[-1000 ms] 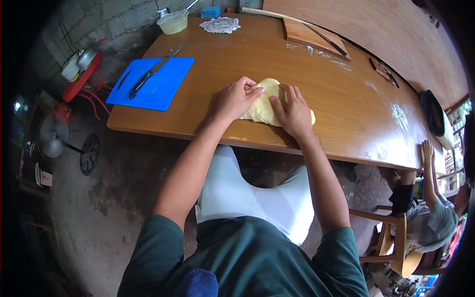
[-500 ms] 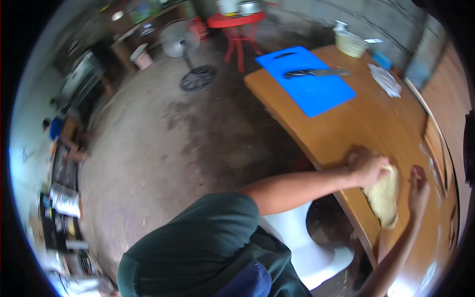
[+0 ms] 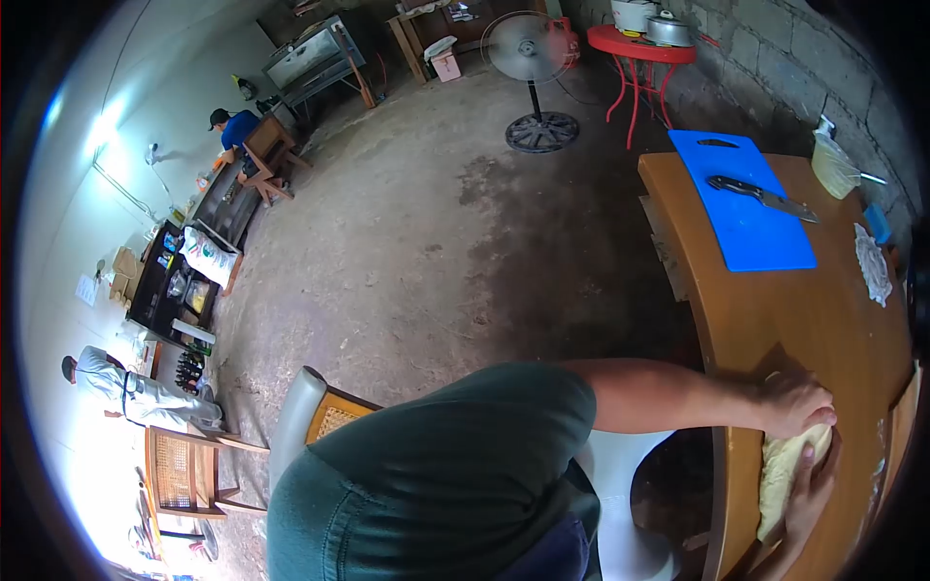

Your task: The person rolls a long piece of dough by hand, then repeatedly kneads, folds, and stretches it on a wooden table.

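A long piece of pale dough (image 3: 776, 489) lies on the brown wooden table (image 3: 741, 334) near its edge. My left hand (image 3: 796, 402) is closed over the dough's far end, its fingers curled and pressing down. Along the dough's side, my right hand (image 3: 814, 487) wraps round it, with fingers bent over the top. Farther up the table rests a blue cutting board (image 3: 765, 228), and a black-handled knife (image 3: 763, 198) lies across it, blade to the right.
A crumpled white cloth (image 3: 872, 266), a blue block (image 3: 877, 224) and a pale plastic container (image 3: 833, 167) sit by the block wall. Beyond stand a red table (image 3: 639, 45) with pots and a fan (image 3: 528, 58). Two other people are at the left.
The view has swung left, bringing chairs and a second person into sight. My right hand, apart from the dough before, now holds it. My left hand stays at its far end.
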The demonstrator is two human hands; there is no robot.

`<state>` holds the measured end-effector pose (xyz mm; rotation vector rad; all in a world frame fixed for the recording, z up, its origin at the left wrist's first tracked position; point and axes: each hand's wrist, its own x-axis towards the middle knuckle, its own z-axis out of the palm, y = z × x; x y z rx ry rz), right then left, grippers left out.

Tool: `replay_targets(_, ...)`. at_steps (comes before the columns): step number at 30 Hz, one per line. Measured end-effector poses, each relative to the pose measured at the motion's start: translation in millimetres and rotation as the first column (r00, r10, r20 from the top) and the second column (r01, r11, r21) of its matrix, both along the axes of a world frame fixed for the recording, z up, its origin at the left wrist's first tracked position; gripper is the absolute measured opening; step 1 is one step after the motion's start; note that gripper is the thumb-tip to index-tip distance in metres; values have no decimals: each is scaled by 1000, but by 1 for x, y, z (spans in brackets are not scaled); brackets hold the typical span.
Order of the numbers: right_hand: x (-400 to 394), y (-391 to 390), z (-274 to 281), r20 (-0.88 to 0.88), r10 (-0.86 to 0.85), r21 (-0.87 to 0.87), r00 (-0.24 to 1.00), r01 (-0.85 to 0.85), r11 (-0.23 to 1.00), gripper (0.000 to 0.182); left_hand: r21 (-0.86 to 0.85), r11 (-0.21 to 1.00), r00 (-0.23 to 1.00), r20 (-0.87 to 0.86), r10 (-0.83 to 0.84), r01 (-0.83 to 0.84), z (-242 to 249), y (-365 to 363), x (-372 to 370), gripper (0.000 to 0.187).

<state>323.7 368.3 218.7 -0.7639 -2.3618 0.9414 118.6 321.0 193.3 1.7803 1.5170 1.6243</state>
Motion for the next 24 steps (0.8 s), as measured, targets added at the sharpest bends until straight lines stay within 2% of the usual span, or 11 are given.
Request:
replay_targets(2, -5, -5, -1, -31, -7, 8, 1000, 7, 1000, 52, -63, 998, 999, 40, -2, 4, 2, -1, -1, 25)
replay_targets(4, -9, -11, 3, -61, -16, 18, 998, 17, 1000, 51, -79, 996, 999, -36, 26, -29, -2, 4, -1, 30)
replay_targets(10, -6, -8, 3, -14, -90, 151, 996, 91, 984, 45, 31, 999, 998, -48, 46, -44, -6, 2, 2, 38)
replay_targets(13, -3, -7, 4, 26, -127, 134, 992, 123, 983, 45, 3, 1000, 997, -74, -11, 12, -6, 0, 2, 31)
replay_targets(14, -7, -11, 6, -29, -154, 148, 988, 156, 977, 45, 1, 1000, 997, -74, -11, 11, -6, 0, 1, 31)
replay_targets(16, -6, -11, 6, -86, -179, 160, 980, 191, 968, 45, 178, 984, 997, -74, -9, 22, -4, 0, 0, 27)
replay_targets(17, -1, -5, 5, -42, -196, 157, 980, 200, 967, 45, 178, 984, 997, -74, -8, 21, -2, -3, -1, 27)
replay_targets(19, 4, 1, 2, 1, -210, 155, 978, 207, 966, 45, 22, 986, 979, 115, -168, 167, 4, -11, -3, 37)
replay_targets(20, 6, 2, 1, -27, -215, 154, 976, 216, 964, 46, 23, 986, 979, 115, -168, 166, 0, -9, -2, 37)
replay_targets(22, 8, 5, -2, -54, -220, 153, 974, 225, 962, 47, 155, 969, 974, -148, -170, 193, -7, -6, 1, 52)
replay_targets(24, 12, 7, -9, -147, -244, -4, 959, 246, 969, 51, 87, 976, 963, -205, -177, 198, -5, -5, -3, 56)
